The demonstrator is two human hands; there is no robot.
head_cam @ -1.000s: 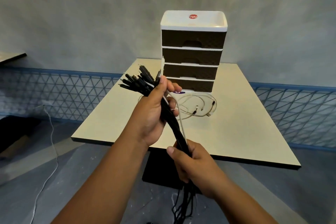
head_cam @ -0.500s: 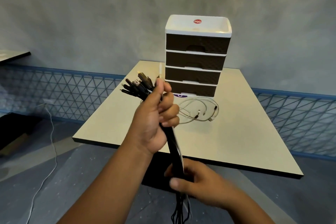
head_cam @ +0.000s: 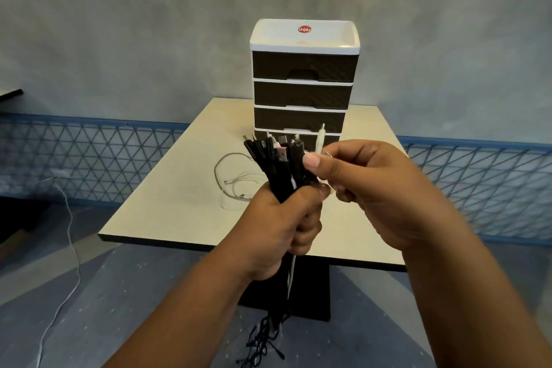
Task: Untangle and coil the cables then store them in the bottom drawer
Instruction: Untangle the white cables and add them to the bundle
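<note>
- Grey plaster wall behind, blue mesh fence below it; small cream desk (head_cam: pixel 167 212) on a black pedestal, with a four-drawer organizer (head_cam: pixel 301 89) at its far edge. All drawers look closed, but the bottom drawer (head_cam: pixel 334 140) is mostly hidden behind the plugs.
- Left hand (head_cam: pixel 280 218) is fisted round the cable bundle (head_cam: pixel 280 167), held upright over the near desk edge, plug ends fanned on top. Tails hang below the desk edge (head_cam: pixel 263 343), visibly knotted.
- Right hand (head_cam: pixel 373 188) has thumb and fingers closed in a pinch at the right side of the plug fan, next to a white plug (head_cam: pixel 320 140). Can't tell exactly which lead it has.
- White cable (head_cam: pixel 233 182), loosely looped, lies on the desk left of centre, in front of the organizer.
- Judgement: step in hand is singling one lead out of the bundle. To do it well:
  - loosen the left fist slightly so the lead slides
  - pull straight up along the bundle axis, not sideways
  - stop if the tails snag, clear the knot below by hand first
  - coil each freed lead right away and park it on the desk.
</note>
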